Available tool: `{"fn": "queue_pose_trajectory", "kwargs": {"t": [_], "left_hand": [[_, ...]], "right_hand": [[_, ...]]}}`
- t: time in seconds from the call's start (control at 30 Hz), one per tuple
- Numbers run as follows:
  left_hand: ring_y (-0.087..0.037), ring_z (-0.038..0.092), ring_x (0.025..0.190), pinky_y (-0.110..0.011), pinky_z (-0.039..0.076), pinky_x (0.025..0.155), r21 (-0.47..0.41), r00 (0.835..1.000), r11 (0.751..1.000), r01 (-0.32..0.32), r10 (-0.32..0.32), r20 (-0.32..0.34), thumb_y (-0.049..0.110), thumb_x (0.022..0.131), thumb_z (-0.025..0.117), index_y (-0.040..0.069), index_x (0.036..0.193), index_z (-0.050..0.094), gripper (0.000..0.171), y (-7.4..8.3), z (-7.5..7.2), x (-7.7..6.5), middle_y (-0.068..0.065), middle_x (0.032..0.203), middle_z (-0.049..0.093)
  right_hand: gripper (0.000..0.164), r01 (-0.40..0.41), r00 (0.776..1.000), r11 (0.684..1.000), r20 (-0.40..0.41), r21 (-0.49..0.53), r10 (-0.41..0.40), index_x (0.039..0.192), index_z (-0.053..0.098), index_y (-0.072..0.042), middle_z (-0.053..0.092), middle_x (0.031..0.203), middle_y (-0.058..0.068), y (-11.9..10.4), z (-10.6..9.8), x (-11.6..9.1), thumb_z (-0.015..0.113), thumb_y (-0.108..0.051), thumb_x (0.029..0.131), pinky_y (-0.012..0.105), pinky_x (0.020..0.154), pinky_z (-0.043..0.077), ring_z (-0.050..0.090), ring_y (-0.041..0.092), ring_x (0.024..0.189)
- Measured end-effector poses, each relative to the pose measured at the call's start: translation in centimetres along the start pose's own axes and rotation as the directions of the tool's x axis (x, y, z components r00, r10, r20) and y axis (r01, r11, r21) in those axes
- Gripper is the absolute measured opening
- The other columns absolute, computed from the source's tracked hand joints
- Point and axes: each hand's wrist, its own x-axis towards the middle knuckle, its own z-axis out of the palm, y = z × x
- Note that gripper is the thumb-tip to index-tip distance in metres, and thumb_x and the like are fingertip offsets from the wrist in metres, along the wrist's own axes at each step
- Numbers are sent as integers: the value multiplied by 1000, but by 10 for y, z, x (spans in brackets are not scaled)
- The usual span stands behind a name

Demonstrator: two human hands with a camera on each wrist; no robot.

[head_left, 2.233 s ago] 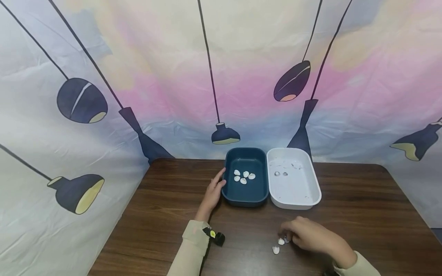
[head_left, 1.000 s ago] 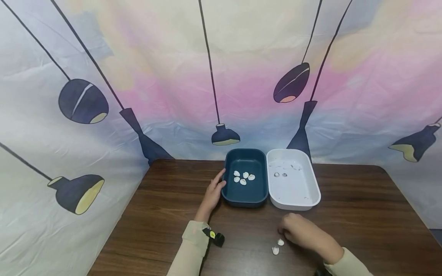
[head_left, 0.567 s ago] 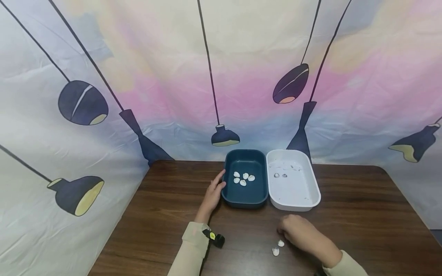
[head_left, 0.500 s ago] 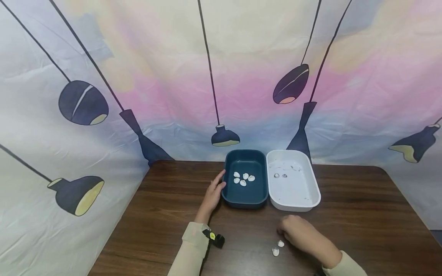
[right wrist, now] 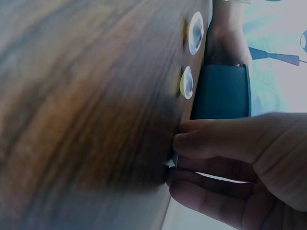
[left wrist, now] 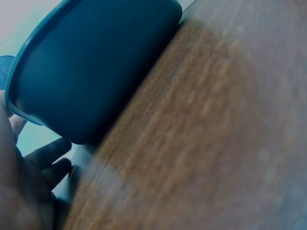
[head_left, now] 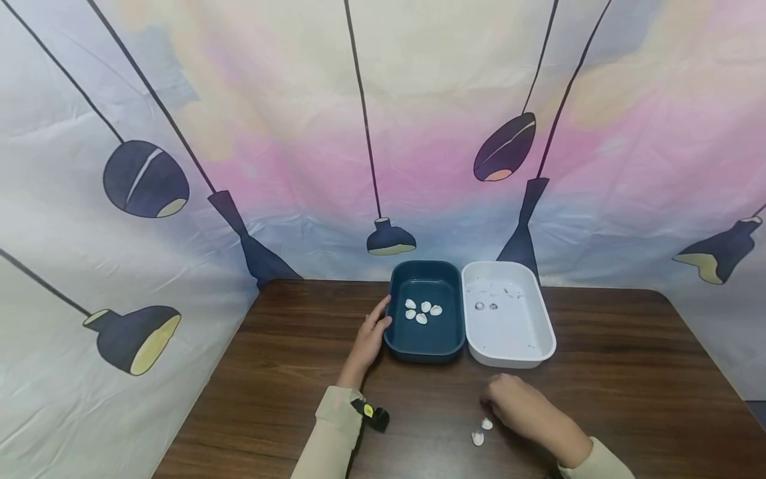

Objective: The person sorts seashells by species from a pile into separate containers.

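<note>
My left hand [head_left: 366, 340] rests against the left side of the dark teal tray [head_left: 423, 351], fingertips at its rim and wall; the left wrist view shows loosely extended fingers [left wrist: 50, 155] beside the tray's corner. Several white seashells [head_left: 421, 319] lie inside this tray. In front of the white tray, my right hand [head_left: 519, 404] is low over the table. Its thumb and fingers pinch a small seashell [right wrist: 175, 160], mostly hidden by the fingertips. Two more shells lie on the wood to its left, a smaller shell [head_left: 487, 424] and a nearer shell [head_left: 477, 439].
The white tray [head_left: 514, 362] stands right beside the teal one, with two small greyish round things [head_left: 479, 306] and scattered specks inside. Both are at the back of the brown wooden table [head_left: 287, 346]. Behind hangs a cloth [head_left: 287, 133] printed with lamps.
From 2.2 seconds ago, my right hand has shifted slightly left and its fingers have closed over the shell beside them. Over the last second it barely moves. My left hand stays put.
</note>
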Motion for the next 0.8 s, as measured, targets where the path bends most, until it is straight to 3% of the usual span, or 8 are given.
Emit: {"fn": "queue_pose_trajectory", "kwargs": {"t": [0.47, 0.8], "left_hand": [[-44, 29, 155, -59, -3, 129, -6, 1000, 1000, -3, 3, 7, 6, 110, 47, 3, 160, 45, 49, 1, 0, -1, -25, 163, 40], [-44, 29, 155, -60, -3, 128, -10, 1000, 1000, 3, -3, -5, 7, 110, 48, 2, 159, 46, 49, -1, 1, 1, -26, 163, 41]], "right_hand": [[32, 115, 993, 993, -36, -13, -115, 67, 68, -17, 56, 64, -11, 9, -13, 2, 71, 14, 69, 26, 51, 46, 50, 3, 59], [27, 158, 986, 987, -47, 24, -157, 71, 69, -15, 59, 67, -12, 13, -48, 11, 78, 10, 69, 25, 54, 48, 50, 2, 61]]}}
